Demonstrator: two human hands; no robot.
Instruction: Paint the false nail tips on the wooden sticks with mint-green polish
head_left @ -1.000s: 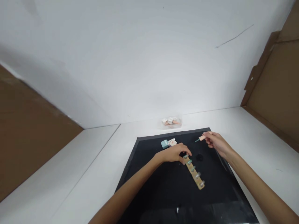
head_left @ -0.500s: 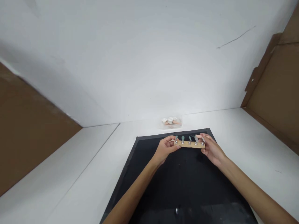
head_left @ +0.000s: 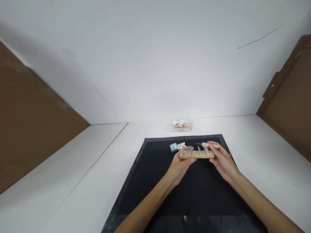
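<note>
A light wooden strip (head_left: 201, 155) carries several small metal stands, each topped with a nail tip (head_left: 190, 150) in green or greyish tone. My left hand (head_left: 181, 165) is closed on the strip's left end, thumb along its front. At the other end, my right hand (head_left: 223, 161) holds a nail polish brush (head_left: 207, 145) by its peach handle, its dark bristle end pointing left above the strip. Those right fingers also touch the strip's right end. Behind my left fingers lies a teal square bottle (head_left: 173, 147), with a small white and silvery item (head_left: 181, 145) beside it.
A black mat (head_left: 155, 181) covers the middle of the white table (head_left: 102, 161). Beyond the mat, against the white wall, stands a clear box (head_left: 183, 129) with several white-capped, peach-coloured items. Brown cardboard panels (head_left: 36, 123) rise at both sides.
The strip has come slightly lower and its nail tips are seen at a different tilt. The teal bottle behind my left hand has come into sight. Both hands keep their hold.
</note>
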